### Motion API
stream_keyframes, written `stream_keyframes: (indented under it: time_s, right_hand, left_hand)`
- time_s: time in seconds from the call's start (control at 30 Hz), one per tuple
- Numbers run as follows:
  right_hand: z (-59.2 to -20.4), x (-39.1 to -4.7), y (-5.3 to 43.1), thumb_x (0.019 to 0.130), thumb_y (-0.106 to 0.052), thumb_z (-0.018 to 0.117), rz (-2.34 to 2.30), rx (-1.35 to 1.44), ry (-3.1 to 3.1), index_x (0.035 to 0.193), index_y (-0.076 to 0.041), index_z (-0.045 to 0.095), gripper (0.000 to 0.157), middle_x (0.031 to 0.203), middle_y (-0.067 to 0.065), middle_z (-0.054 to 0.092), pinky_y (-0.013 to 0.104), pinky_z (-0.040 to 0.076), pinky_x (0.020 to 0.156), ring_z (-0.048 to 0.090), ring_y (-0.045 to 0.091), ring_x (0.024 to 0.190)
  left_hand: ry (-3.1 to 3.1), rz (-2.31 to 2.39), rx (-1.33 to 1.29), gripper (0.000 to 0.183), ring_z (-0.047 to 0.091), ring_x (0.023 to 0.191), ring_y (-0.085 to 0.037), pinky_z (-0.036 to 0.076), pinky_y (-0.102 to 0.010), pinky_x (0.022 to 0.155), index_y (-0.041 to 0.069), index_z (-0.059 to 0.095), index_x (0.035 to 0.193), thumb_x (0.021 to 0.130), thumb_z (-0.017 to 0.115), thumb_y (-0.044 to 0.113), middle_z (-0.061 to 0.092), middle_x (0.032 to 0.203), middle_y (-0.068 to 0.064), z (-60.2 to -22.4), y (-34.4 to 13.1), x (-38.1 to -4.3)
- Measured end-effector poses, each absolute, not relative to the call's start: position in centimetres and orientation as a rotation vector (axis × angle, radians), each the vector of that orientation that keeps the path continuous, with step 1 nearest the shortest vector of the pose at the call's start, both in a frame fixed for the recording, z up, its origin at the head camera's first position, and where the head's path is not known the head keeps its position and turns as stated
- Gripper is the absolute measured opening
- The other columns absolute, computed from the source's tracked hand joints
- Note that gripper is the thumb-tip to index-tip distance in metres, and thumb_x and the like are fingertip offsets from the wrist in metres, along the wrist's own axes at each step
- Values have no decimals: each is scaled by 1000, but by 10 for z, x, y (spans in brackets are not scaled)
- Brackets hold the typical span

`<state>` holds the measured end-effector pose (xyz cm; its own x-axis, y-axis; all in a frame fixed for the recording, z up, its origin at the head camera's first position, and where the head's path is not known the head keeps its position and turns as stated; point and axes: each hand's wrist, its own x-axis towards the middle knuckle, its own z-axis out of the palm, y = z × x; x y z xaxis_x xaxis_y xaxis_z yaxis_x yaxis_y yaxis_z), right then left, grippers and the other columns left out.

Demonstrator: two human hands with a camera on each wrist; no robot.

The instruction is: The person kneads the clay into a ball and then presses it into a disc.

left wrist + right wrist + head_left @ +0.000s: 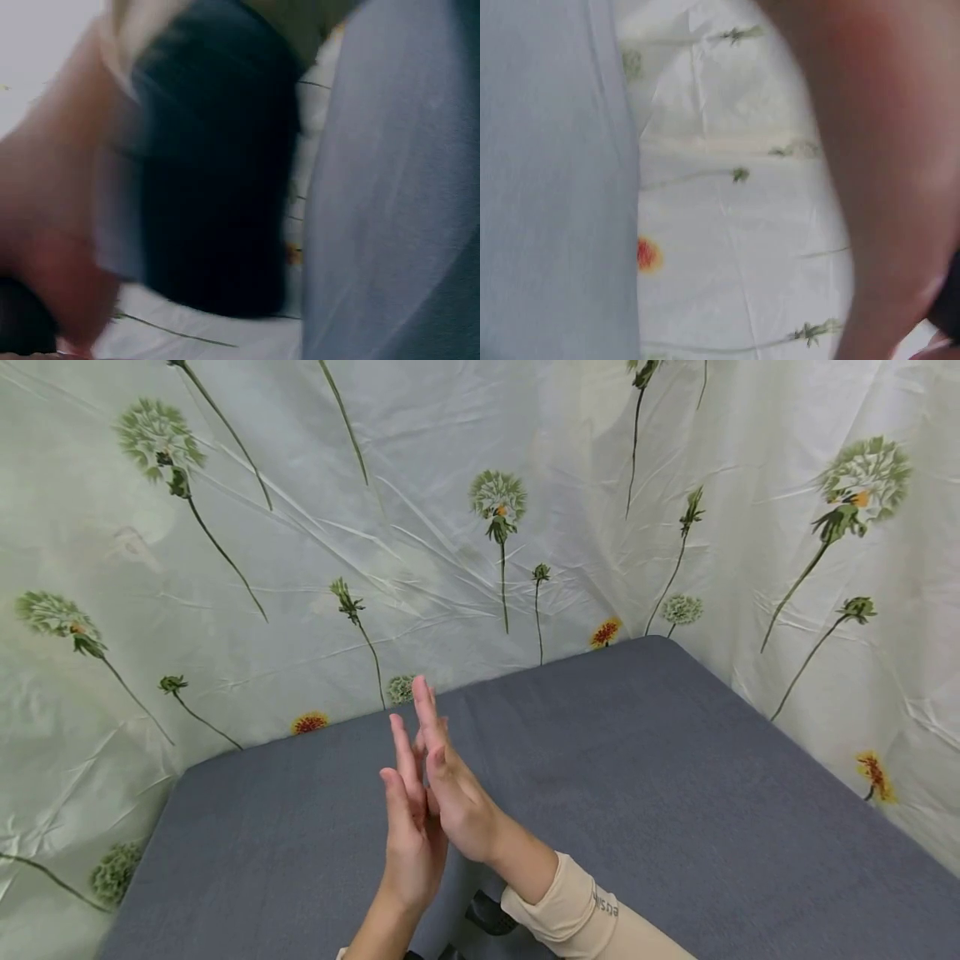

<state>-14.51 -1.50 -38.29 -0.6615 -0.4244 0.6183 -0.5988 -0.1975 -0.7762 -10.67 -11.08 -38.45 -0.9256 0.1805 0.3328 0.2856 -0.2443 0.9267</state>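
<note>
In the head view, my left hand and right hand are raised above the grey-covered surface, palms facing each other. Their palms meet or nearly do; the exact contact is hidden between them. Fingers on both hands point up and away, fairly straight, and neither hand holds an object. The right hand leans in from the right, partly covering the left fingers. The left wrist view shows blurred bare skin beside a dark wrist-worn piece. Blurred skin fills the right side of the right wrist view.
A pale curtain printed with dandelions and orange flowers hangs behind the surface and along its right side. A beige sleeve covers the right forearm. Small black parts show below the wrists.
</note>
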Motion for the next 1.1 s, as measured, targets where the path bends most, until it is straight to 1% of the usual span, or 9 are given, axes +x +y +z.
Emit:
stream_keyframes:
  time_s: [0.07, 0.1, 0.13, 0.23, 0.47, 0.67, 0.87, 1.0, 1.1]
  right_hand:
    - [-387, -148, -15, 111, -65, 0, 1984, 1220, -1936, 172, -13, -14, 82, 181, -2, -18, 62, -14, 133, -10, 18, 169]
    - [-389, -149, -17, 110, -67, -1, 1991, 1220, -1960, 172, -14, -15, 82, 181, -3, -19, 63, -15, 132, -21, 19, 167]
    - [-392, -149, -18, 110, -67, -1, 2011, 1221, -1982, 172, -17, -16, 82, 180, -5, -20, 65, -15, 132, -22, 20, 166]
    - [-397, -146, -25, 109, -68, -3, 2076, 1232, -2043, 172, -21, -18, 80, 179, -9, -22, 67, -15, 130, -23, 20, 166]
    - [-393, -125, -40, 109, -63, -9, 2075, 1355, -2171, 170, -25, -22, 73, 179, -10, -22, 64, -1, 135, -20, 19, 167]
    - [-385, -114, -40, 111, -61, -9, 2051, 1372, -2132, 171, -26, -18, 71, 179, -12, -20, 67, -3, 133, -21, 20, 167]
    - [-380, -124, -30, 111, -61, -6, 1971, 1325, -2005, 173, -15, -13, 77, 182, 0, -13, 63, -2, 135, -16, 25, 169]
    - [-379, -133, -21, 112, -63, -2, 1959, 1282, -1923, 173, -12, -10, 81, 183, 2, -10, 56, -2, 137, -12, 23, 170]
    - [-379, -139, -15, 112, -63, 0, 1938, 1244, -1899, 174, -11, -8, 80, 183, 3, -8, 56, -2, 137, -11, 23, 170]
  left_hand:
    - [-1899, -2315, -608, 65, -8, 170, -20, 6, -35, 137, 42, -27, 166, 110, -1, 65, -7, 182, 8, -380, -113, -103]
    - [-1892, -2296, -612, 66, -11, 170, -20, 8, -32, 137, 42, -26, 166, 111, 0, 66, -10, 182, 8, -377, -115, -101]
    - [-1877, -2274, -609, 66, -14, 169, -20, 9, -31, 137, 43, -25, 167, 111, 2, 66, -12, 182, 7, -375, -116, -101]
    - [-1813, -2216, -575, 69, -20, 168, -20, 10, -38, 138, 43, -19, 168, 111, 8, 69, -13, 182, 6, -370, -124, -101]
    - [-1702, -2083, -526, 78, -17, 169, -17, -2, -40, 139, 45, -15, 169, 108, 23, 76, -9, 182, 7, -370, -147, -112]
    - [-1732, -2039, -536, 86, -13, 169, -15, 5, -40, 139, 37, -17, 171, 108, 28, 75, -10, 182, 7, -383, -150, -123]
    - [-1835, -2136, -526, 79, -2, 171, -23, 2, -41, 138, 39, -20, 169, 110, 20, 73, -2, 182, 1, -391, -136, -121]
    - [-1953, -2217, -541, 70, -8, 169, -18, 5, -42, 137, 45, -26, 166, 111, 10, 69, -1, 182, 4, -388, -125, -113]
    - [-2008, -2234, -601, 64, -13, 168, -20, 0, -52, 135, 46, -30, 163, 111, 2, 65, -5, 182, 6, -382, -119, -106]
